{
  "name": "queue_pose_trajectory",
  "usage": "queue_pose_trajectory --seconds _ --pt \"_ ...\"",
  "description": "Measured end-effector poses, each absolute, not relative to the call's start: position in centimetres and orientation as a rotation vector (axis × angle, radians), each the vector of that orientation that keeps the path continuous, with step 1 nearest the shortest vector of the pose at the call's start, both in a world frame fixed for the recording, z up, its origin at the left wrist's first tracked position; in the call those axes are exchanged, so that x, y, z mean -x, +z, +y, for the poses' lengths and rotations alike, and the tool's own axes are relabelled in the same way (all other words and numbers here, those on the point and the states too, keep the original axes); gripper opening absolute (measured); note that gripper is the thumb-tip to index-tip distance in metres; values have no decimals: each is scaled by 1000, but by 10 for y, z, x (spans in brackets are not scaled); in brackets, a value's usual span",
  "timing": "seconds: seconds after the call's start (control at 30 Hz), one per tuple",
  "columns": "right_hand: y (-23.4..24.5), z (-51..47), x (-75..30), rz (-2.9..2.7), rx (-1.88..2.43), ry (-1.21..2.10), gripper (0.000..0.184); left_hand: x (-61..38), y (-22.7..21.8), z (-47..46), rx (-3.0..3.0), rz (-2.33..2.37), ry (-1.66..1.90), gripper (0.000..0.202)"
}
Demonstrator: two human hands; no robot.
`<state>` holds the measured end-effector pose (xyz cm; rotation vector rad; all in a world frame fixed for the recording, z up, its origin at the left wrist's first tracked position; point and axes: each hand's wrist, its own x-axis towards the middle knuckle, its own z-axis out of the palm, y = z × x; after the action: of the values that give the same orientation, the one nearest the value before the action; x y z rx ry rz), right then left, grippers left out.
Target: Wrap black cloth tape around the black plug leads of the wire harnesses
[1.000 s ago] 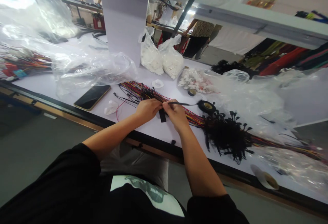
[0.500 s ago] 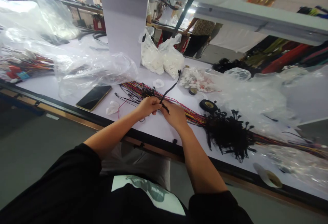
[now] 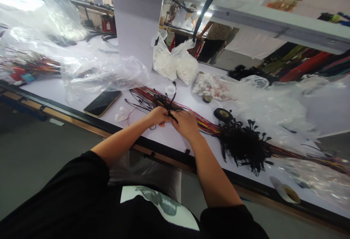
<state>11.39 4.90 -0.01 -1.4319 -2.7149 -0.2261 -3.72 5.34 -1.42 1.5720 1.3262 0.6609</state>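
My left hand (image 3: 159, 116) and my right hand (image 3: 186, 123) meet above the near side of the wire bundle, fingers closed. Between their fingertips they pinch a black taped cable (image 3: 172, 95), whose free end with a small black connector points up and away from me. The part inside the fingers is hidden. Under and behind the hands runs a long bundle of red, yellow and black wires (image 3: 206, 124). Its right part carries a dense clump of black connectors (image 3: 243, 144). A roll of black tape (image 3: 222, 114) lies just behind that clump.
A phone (image 3: 102, 103) lies left of the hands, beside a crumpled white scrap (image 3: 122, 114). Bags of white connectors (image 3: 186, 66) stand at the back. Clear plastic bags (image 3: 104, 73) cover the left side. An empty tape core (image 3: 291, 193) sits at the front right edge.
The black cable's free end has swung left and is now more upright, with less of it showing above the fingers. Both hands stay together in nearly the same place.
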Motion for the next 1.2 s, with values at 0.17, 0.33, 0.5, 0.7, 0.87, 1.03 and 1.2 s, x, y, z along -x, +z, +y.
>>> queue_pose_trajectory --seconds 0.17,0.33,0.5,0.7,0.87,1.03,1.2 --pt "-5 53 -115 -2717 1478 -224 36 32 -26 60 -1901 1465 578 23" --pt "-7 53 -109 -2678 1506 -254 38 30 -29 63 -1891 1546 649 16" --pt "-7 52 -99 -2653 1490 -257 41 34 -21 59 -1805 1580 648 15" --pt "-3 71 -124 -2532 1770 -336 38 22 -11 40 -1561 1292 593 21" --pt "-1 74 -145 -2509 1829 -188 44 29 -11 45 -1619 1268 636 27" --pt "3 65 -140 -2512 1750 16 41 36 -17 52 -1691 1230 681 21" --pt "5 60 -130 -2247 1339 606 30 33 -19 54 -1833 1256 578 22"
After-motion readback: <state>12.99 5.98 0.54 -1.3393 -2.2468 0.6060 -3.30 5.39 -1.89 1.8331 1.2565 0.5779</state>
